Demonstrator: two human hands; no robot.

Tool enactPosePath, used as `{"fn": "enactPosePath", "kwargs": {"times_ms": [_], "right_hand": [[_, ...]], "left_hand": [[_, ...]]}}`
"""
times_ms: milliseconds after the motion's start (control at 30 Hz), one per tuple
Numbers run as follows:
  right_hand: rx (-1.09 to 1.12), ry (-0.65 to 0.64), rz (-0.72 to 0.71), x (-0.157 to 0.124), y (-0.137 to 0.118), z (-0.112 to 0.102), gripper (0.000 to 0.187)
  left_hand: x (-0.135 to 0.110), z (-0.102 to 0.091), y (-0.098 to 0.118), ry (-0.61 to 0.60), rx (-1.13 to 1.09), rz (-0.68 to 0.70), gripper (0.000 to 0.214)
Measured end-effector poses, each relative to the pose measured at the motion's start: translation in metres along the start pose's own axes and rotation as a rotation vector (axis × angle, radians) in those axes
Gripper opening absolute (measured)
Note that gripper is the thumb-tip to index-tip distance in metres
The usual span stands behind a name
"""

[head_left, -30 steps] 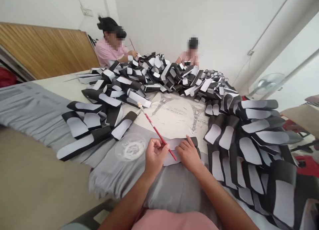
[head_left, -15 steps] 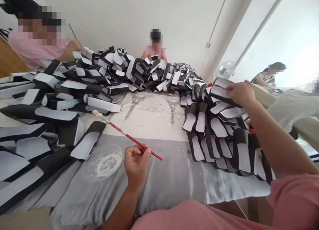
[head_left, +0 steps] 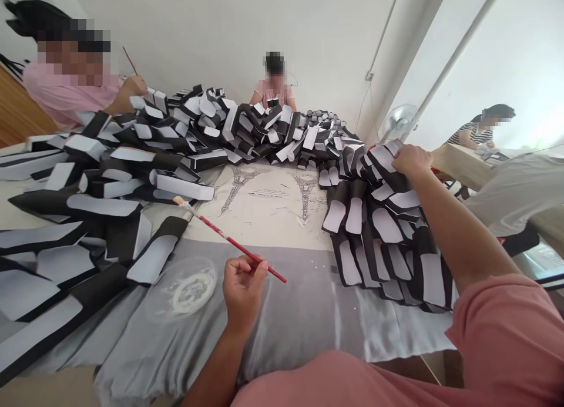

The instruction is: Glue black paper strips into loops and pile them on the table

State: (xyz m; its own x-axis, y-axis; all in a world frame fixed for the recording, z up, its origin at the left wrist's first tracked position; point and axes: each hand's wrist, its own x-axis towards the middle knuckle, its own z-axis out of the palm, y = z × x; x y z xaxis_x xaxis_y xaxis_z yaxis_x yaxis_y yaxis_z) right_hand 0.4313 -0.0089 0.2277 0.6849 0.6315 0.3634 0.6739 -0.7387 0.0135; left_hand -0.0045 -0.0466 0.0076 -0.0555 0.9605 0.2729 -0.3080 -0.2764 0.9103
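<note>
My left hand [head_left: 244,283] pinches the red handle of a paintbrush [head_left: 238,246]. The brush slants up to the left, and its tip carries pale paste. Below the tip lies a clear round plastic dish [head_left: 189,286] with white paste smeared inside. My right hand [head_left: 413,160] reaches to the top of the right-hand pile, its fingers closed on the edge of a black-and-white folded paper piece [head_left: 384,163]. Under it, several similar folded pieces [head_left: 384,225] lie overlapped in rows.
Heaps of black-and-white pieces [head_left: 123,154] cover the table's left and far sides. Grey cloth [head_left: 299,301] and cream cloth printed with towers [head_left: 264,201] cover the middle. People in pink [head_left: 73,98] sit left and opposite; another person [head_left: 471,135] and a fan [head_left: 399,123] are at right.
My right hand has moved left, with the paper piece now lower and tilted over the right pile. My left hand and the paintbrush have barely moved.
</note>
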Motion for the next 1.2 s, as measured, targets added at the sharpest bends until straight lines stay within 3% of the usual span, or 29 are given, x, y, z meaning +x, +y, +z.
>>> {"fn": "enactPosePath", "kwargs": {"times_ms": [233,467,633,967,1200], "right_hand": [[0.003,-0.016,0.052,0.01,0.002,0.009,0.032],[-0.001,0.025,0.051,0.016,0.012,0.017,0.017],[-0.006,0.033,0.036,0.018,0.011,0.019,0.053],[-0.034,0.086,-0.031,0.021,0.014,0.015,0.046],[-0.041,0.099,-0.048,0.015,0.007,0.01,0.065]], "left_hand": [[0.001,-0.001,0.0,-0.018,-0.019,0.01,0.033],[0.001,-0.001,-0.003,-0.022,-0.041,0.032,0.032],[0.001,-0.002,-0.002,-0.02,-0.048,0.038,0.032],[0.001,-0.001,-0.002,-0.025,-0.066,0.052,0.031],[-0.001,-0.001,-0.001,-0.026,-0.07,0.041,0.032]]}}
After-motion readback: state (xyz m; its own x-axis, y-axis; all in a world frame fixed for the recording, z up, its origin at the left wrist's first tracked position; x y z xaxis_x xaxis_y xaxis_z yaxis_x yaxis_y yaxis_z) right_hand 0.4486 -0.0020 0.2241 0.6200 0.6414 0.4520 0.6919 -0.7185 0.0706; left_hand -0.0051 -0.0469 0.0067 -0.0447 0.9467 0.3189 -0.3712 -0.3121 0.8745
